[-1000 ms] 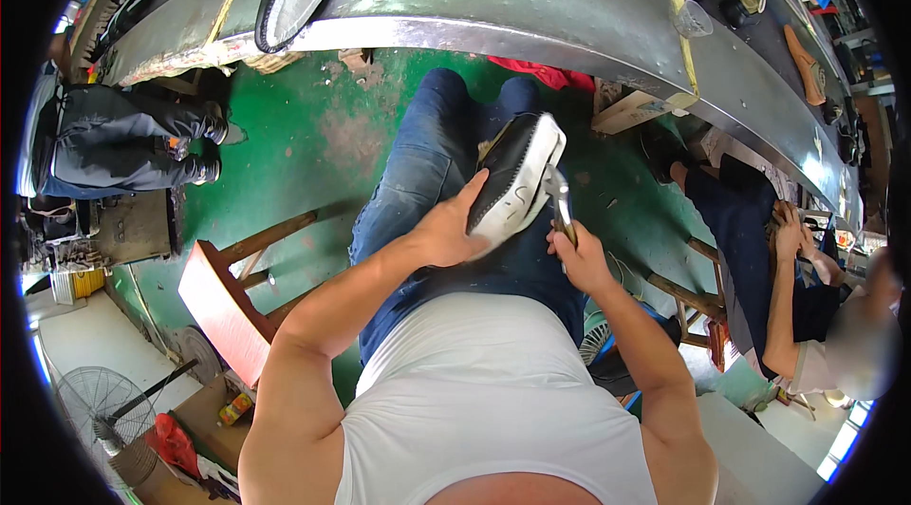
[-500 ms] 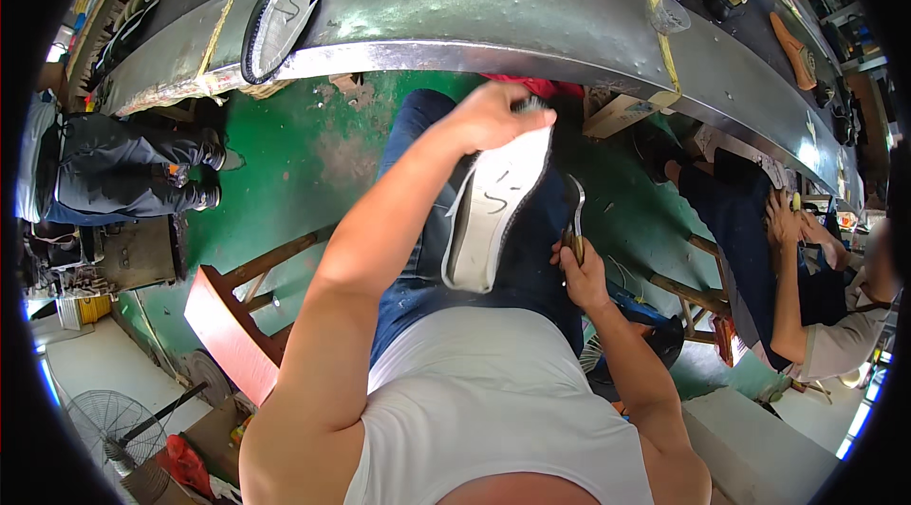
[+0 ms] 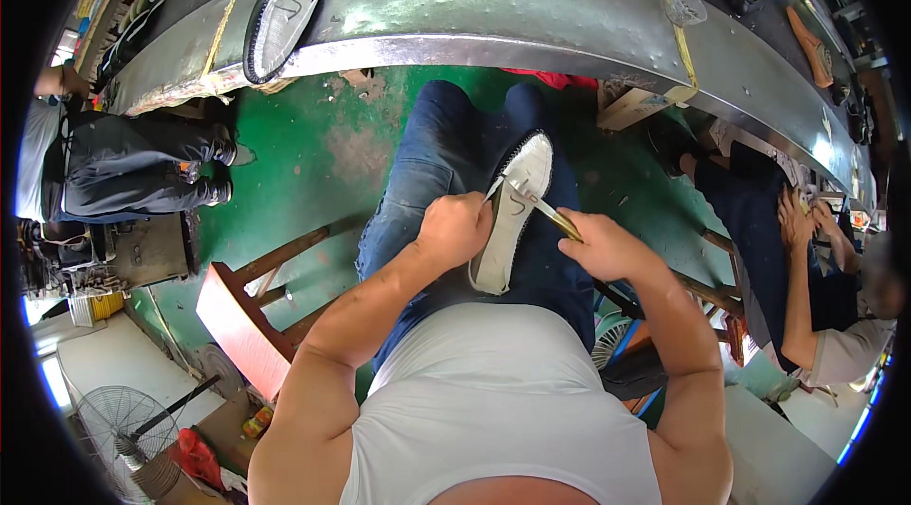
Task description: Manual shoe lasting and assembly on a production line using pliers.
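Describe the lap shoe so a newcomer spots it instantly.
Below the long metal bench are blue jeans. Over them, a shoe shows its pale underside, left hand at its edge. Unlike the similar bench shoe, it lies under a metal-headed tool in the right hand.

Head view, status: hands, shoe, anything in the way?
Left hand closed on left edge of shoe. Right hand gripping metal tool. Shoe bottom-up over lap; tool partly covers it.

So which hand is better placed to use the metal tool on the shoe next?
Probably the right hand: it holds the metal tool, whose head is over the shoe. The left hand is curled at the shoe's left edge, away from the tool's handle.
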Demonstrator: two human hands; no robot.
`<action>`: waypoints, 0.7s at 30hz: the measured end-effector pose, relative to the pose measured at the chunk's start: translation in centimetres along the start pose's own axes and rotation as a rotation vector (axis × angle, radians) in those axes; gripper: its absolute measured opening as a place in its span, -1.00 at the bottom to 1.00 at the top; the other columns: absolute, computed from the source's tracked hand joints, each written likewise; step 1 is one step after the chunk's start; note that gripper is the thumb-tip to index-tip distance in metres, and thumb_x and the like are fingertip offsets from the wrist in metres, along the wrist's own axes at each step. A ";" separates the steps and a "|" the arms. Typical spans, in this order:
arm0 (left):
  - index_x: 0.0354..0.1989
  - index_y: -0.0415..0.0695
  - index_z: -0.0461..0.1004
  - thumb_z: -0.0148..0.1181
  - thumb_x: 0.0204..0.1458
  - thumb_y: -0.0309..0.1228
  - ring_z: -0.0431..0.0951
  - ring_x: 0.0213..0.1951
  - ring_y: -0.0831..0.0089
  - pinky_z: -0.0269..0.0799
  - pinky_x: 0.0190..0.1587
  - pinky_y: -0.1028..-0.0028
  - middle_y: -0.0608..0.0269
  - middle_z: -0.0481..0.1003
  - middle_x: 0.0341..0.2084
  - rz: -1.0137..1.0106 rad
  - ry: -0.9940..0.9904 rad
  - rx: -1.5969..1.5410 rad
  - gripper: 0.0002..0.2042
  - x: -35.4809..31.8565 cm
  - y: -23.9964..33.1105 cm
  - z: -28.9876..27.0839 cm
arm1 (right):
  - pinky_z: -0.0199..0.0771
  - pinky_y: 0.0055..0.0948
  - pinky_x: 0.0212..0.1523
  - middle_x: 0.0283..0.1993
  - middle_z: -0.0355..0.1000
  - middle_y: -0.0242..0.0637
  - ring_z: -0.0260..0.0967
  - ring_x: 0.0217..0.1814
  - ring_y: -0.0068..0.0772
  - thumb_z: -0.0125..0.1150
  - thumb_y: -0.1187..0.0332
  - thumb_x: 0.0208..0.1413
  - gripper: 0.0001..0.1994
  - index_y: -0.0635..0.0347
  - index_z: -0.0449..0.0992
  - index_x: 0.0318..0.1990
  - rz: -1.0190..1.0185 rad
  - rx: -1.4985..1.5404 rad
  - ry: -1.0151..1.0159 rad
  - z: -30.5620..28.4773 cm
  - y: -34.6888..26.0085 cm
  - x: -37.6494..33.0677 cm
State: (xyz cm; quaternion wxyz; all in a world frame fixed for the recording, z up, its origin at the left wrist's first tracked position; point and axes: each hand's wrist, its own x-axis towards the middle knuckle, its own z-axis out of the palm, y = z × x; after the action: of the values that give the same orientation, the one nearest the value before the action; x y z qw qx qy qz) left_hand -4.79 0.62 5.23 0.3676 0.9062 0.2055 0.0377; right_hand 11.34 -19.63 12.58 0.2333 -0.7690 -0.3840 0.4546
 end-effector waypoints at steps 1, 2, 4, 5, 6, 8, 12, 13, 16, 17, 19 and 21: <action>-0.48 -0.22 0.50 0.12 0.14 -0.38 0.55 -0.49 -0.10 0.47 -0.42 0.08 -0.10 0.53 -0.56 0.058 0.024 0.024 -0.79 -0.1 0.3 0.2 | 0.42 -0.18 -0.20 -0.31 0.48 0.01 0.46 -0.26 -0.01 0.18 0.30 0.18 -0.69 0.34 0.43 -0.02 0.057 -0.066 -0.075 -1.1 -0.9 0.2; -0.47 -0.22 0.50 0.12 0.14 -0.38 0.54 -0.51 -0.10 0.47 -0.44 0.09 -0.08 0.52 -0.57 0.117 0.049 0.050 -0.80 -0.2 0.7 0.3 | 0.42 -0.18 -0.20 -0.31 0.48 0.01 0.46 -0.26 -0.01 0.18 0.30 0.18 -0.69 0.34 0.43 -0.02 0.058 -0.065 -0.074 -1.9 -1.4 0.7; -0.43 -0.23 0.52 0.11 0.17 -0.36 0.54 -0.49 -0.09 0.48 -0.40 0.10 -0.06 0.51 -0.59 0.137 0.015 0.057 -0.79 -0.5 1.3 0.1 | 0.42 -0.12 -0.19 -0.31 0.48 0.06 0.47 -0.22 0.09 0.18 0.26 0.20 -0.71 0.35 0.43 -0.13 0.076 -0.260 -0.244 -3.2 -2.0 1.4; -0.39 -0.23 0.53 0.11 0.20 -0.32 0.55 -0.46 -0.07 0.48 -0.36 0.12 -0.09 0.51 -0.56 0.059 0.076 -0.010 -0.77 -0.3 1.2 0.1 | 0.42 -0.10 -0.20 -0.32 0.48 0.08 0.48 -0.22 0.11 0.17 0.23 0.21 -0.71 0.35 0.44 -0.18 0.104 -0.292 -0.283 -3.6 -2.8 1.7; -0.36 -0.24 0.55 0.10 0.22 -0.29 0.56 -0.42 -0.05 0.48 -0.32 0.13 -0.12 0.50 -0.54 -0.020 0.137 -0.077 -0.74 0.0 1.1 0.2 | 0.42 -0.10 -0.20 -0.32 0.48 0.08 0.48 -0.22 0.11 0.17 0.23 0.21 -0.71 0.35 0.44 -0.18 0.108 -0.291 -0.281 -3.2 -2.7 1.9; -0.03 -0.20 0.53 -0.08 0.35 -0.05 0.58 -0.12 0.24 0.49 -0.05 0.30 0.05 0.58 -0.15 -0.325 0.138 -0.726 -0.56 0.7 -2.7 4.2 | 0.42 -0.08 -0.22 -0.36 0.47 0.08 0.47 -0.26 0.14 0.17 0.22 0.22 -0.72 0.33 0.45 -0.23 0.016 -0.263 -0.135 -1.0 -1.3 2.9; 0.14 -0.13 0.44 -0.06 0.32 0.06 0.54 -0.03 0.34 0.45 0.09 0.33 0.19 0.54 -0.05 -0.727 -0.263 -1.506 -0.50 2.3 -2.6 3.4 | 0.46 -0.05 -0.21 -0.37 0.51 0.07 0.50 -0.26 0.15 0.15 0.20 0.21 -0.70 0.33 0.48 -0.26 0.001 0.025 0.057 4.8 1.3 3.6; 0.15 -0.11 0.42 -0.02 0.30 0.07 0.54 -0.04 0.35 0.44 0.10 0.32 0.19 0.54 -0.05 -0.649 -0.297 -1.514 -0.49 2.0 -2.4 3.2 | 0.47 -0.10 -0.24 -0.40 0.52 0.01 0.51 -0.31 0.06 0.14 0.21 0.21 -0.72 0.32 0.48 -0.26 0.047 0.163 0.127 6.9 1.8 3.5; 0.25 -0.12 0.34 0.05 0.28 0.05 0.53 -0.03 0.38 0.46 0.09 0.29 0.21 0.52 -0.02 -0.622 -0.208 -1.372 -0.45 2.6 -3.5 4.8 | 0.44 -0.33 -0.44 -0.49 0.50 -0.24 0.49 -0.46 -0.34 0.12 0.27 0.22 -0.77 0.31 0.50 -0.22 0.108 0.408 0.290 11.6 2.2 3.8; 0.31 -0.12 0.27 0.11 0.27 -0.02 0.52 -0.01 0.39 0.46 0.08 0.31 0.23 0.51 0.00 -0.602 -0.207 -1.331 -0.43 3.1 -1.8 3.5 | 0.41 -0.39 -0.49 -0.47 0.49 -0.27 0.47 -0.47 -0.37 0.12 0.27 0.24 -0.77 0.30 0.50 -0.18 0.170 0.584 0.227 11.5 2.8 3.8; 0.34 -0.12 0.24 0.13 0.26 -0.06 0.52 -0.01 0.39 0.46 0.08 0.31 0.23 0.51 0.01 -0.571 -0.216 -1.309 -0.43 3.3 -1.9 3.7 | 0.33 -0.51 -0.57 -0.37 0.49 -0.28 0.44 -0.45 -0.42 0.12 0.26 0.28 -0.74 0.29 0.48 -0.07 0.207 1.009 -0.038 10.8 4.6 3.3; 0.35 -0.13 0.23 0.14 0.25 -0.19 0.52 0.01 0.41 0.46 0.08 0.32 0.20 0.51 0.02 -0.550 -0.231 -1.275 -0.45 3.6 -1.5 3.6 | 0.36 -0.56 -0.59 -0.19 0.48 -0.19 0.48 -0.29 -0.41 0.14 0.27 0.30 -0.68 0.34 0.40 0.05 0.222 1.471 -0.391 8.2 6.8 2.8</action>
State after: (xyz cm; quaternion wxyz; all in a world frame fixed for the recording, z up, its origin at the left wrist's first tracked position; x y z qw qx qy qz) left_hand -1.25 0.63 1.32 0.8429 0.4273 0.3247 -0.0398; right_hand 7.57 -21.38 2.36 0.5657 -0.3556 0.0625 0.7414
